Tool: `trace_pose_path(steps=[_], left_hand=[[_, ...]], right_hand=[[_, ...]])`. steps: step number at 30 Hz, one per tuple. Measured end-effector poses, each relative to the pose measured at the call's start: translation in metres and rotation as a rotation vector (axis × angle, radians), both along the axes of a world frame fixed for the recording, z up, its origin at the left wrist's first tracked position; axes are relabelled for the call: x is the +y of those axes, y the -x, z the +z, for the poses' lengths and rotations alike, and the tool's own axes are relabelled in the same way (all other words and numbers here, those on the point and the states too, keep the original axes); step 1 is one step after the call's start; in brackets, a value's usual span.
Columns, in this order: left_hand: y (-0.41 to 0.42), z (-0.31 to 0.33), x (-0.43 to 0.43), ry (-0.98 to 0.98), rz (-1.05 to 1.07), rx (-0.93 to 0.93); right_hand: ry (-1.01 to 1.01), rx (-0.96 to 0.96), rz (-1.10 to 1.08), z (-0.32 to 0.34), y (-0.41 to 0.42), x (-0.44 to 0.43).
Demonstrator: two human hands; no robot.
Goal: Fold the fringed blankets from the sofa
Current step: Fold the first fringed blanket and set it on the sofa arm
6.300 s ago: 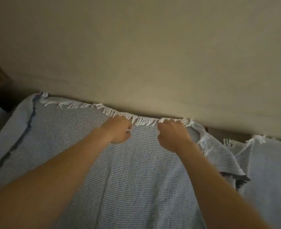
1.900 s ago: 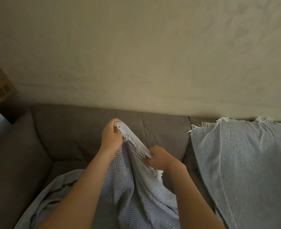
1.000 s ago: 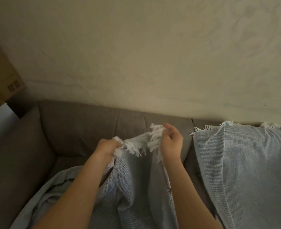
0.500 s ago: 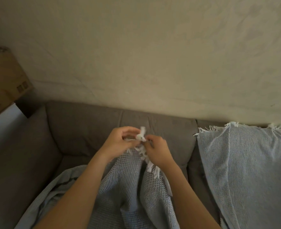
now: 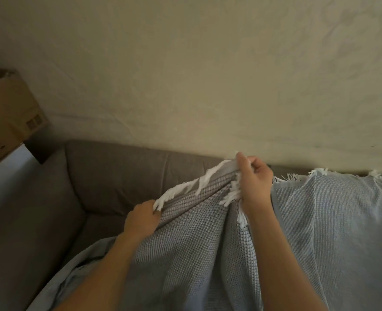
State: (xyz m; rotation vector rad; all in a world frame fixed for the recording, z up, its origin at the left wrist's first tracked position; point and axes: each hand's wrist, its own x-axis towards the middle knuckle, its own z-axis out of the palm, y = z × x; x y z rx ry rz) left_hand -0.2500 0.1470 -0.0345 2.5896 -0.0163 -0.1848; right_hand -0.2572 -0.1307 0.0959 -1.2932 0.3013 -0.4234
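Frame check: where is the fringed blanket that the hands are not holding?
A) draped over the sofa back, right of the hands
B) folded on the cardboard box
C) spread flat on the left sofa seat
A: the second blanket hangs over the sofa back with its fringe along the top, beside the right hand, which with the left hand grips the other blanket.
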Motion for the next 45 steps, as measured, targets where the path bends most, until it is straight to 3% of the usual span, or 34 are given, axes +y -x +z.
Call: trace_pose_path(steps=[3, 7, 9, 13, 15, 17, 20, 25, 30, 33, 37, 40, 43, 45], left_hand=[[-0.01, 0.011, -0.007, 0.046, 0.073, -0.259], [-0.019, 0.054, -0.02, 0.421, 0.072, -0.393], [-0.026, 0.078, -0.025, 0.446, 0.008, -0.468], [-0.032, 0.115, -0.044, 0.38, -0.226, -0.403], [-0.031, 0.123, -0.055, 0.376, -0.265, -0.391], [-0.029, 0.124, -0.059, 0.367, -0.294, -0.382], [-0.028, 0.114, -0.051, 0.375, -0.255, -0.214], [-0.015, 0.087, -0.03, 0.512, -0.224, -0.013], [-0.013, 0.059, -0.012, 0.447, -0.227, 0.141], [-0.013, 0.047, -0.014, 0.544, -0.178, 0.08], [-0.016, 0.058, -0.029, 0.465, 0.026, -0.198], [-0.021, 0.087, -0.034, 0.432, -0.113, -0.296], [-0.02, 0.119, -0.044, 0.391, -0.342, -0.308], [-0.018, 0.13, -0.051, 0.392, -0.384, -0.331]], right_hand=[[0.036, 0.021, -0.253, -0.01, -0.005, 0.001], [0.482, 0.189, -0.413, -0.013, 0.006, 0.007], [0.591, 0.113, -0.313, -0.012, 0.011, 0.014], [0.776, -0.051, 0.305, -0.019, 0.016, 0.036], [0.78, -0.053, 0.507, -0.02, 0.014, 0.044], [0.821, -0.042, 0.509, -0.018, 0.009, 0.045], [0.935, -0.004, 0.493, -0.011, 0.005, 0.036], [0.873, -0.003, 0.431, 0.005, 0.008, 0.027], [0.463, -0.051, 0.12, 0.022, 0.006, 0.021], [0.382, -0.011, -0.007, 0.023, 0.006, 0.024], [0.65, 0.281, -0.164, 0.01, 0.007, 0.022], [0.82, 0.152, 0.019, 0.007, 0.014, 0.026], [0.786, 0.025, 0.45, -0.004, 0.019, 0.04], [0.822, 0.012, 0.574, -0.014, 0.016, 0.046]])
